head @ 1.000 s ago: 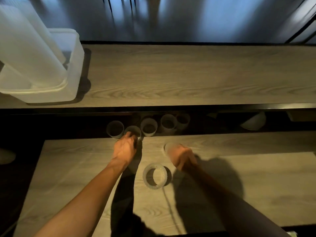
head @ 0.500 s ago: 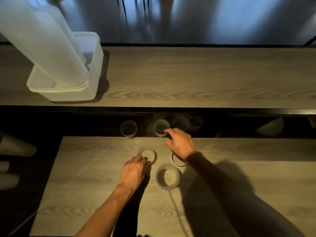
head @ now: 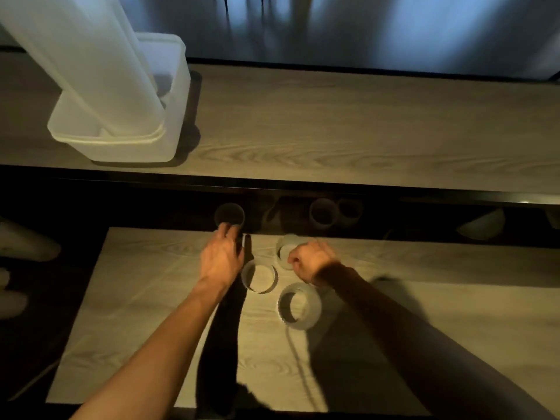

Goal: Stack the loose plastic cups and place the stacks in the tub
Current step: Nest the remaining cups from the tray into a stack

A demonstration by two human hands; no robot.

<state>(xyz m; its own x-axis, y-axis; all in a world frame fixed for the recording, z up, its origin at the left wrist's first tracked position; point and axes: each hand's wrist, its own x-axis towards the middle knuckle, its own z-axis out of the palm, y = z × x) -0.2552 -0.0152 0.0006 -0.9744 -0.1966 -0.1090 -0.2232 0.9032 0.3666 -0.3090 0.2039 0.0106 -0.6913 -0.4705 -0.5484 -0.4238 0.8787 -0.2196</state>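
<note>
Left hand [head: 222,257] stretched forward, touching far cup [head: 229,214], grip unclear; right hand [head: 312,260] curled, pinching near cup [head: 284,248].

Left hand [head: 222,257] outstretched, right hand [head: 312,262] curled.

Translucent plastic cups [head: 298,310], matt wood-grain table [head: 151,313]

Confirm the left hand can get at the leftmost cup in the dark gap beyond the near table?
Likely yes. The left hand has its fingers at the near rim of the leftmost cup, with nothing between. The right hand, gripping a second cup, is off to the side.
</note>
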